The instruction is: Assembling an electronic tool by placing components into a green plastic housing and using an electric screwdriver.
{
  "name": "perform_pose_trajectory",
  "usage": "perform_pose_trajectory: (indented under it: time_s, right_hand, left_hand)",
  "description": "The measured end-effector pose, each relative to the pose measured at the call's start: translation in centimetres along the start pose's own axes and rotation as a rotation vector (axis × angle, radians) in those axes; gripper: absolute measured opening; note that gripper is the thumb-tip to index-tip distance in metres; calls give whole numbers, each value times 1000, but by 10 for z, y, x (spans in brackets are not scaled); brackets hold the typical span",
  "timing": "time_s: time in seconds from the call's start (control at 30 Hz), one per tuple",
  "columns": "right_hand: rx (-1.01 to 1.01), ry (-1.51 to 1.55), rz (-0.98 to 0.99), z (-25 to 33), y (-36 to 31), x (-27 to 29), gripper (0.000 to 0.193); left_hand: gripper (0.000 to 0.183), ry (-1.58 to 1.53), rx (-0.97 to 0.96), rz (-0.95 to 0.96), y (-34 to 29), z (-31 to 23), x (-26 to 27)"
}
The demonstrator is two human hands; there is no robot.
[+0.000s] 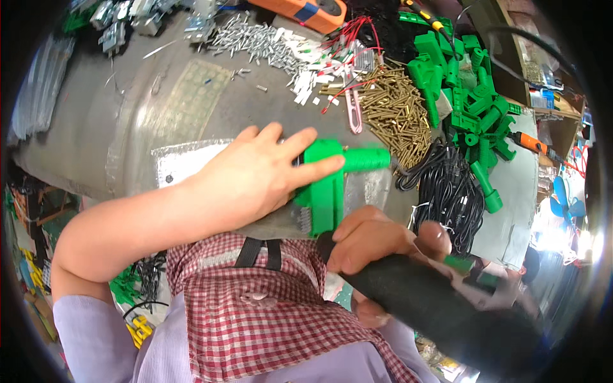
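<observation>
Green plastic gun-shaped part [332, 185] is lying on the grey table [128, 127], and we are pressing it flat with our left hand [255, 175]. Our right hand [370, 246] is gripping a black tool [434, 306], maybe a driver. It could slip and jab our fingers.

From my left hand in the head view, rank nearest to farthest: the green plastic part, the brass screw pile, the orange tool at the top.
1. Green plastic part: under the left hand, touching its fingers.
2. Brass screw pile: up and to the right.
3. Orange tool: at the top edge.
</observation>
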State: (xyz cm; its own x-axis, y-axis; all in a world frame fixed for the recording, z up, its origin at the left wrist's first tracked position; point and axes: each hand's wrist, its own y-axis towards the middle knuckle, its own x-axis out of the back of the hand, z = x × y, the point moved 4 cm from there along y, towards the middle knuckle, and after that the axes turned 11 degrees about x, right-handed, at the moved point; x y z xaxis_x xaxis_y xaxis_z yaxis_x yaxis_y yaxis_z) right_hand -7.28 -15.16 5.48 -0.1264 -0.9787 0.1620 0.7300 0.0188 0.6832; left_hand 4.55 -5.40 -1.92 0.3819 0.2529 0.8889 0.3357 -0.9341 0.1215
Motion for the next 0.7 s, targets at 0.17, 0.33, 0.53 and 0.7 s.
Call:
perform_pose_trajectory:
  time_s: [0.17,0.33,0.53,0.7]
  right_hand:
    - [152,-119,-419,-7,30,33,79]
    - [-75,-39,-446,-31,15,29,80]
    - [-26,10,-147,-45,29,25,48]
    - [-44,105,-77,-49,39,24,26]
  left_hand:
    - [67,-94,-183,108,-10,-13,2]
    - [56,-140,-157,178,-6,-11,5]
    - [45,-101,-205,197,-5,-6,6]
    - [45,-83,-228,182,-4,-9,8]
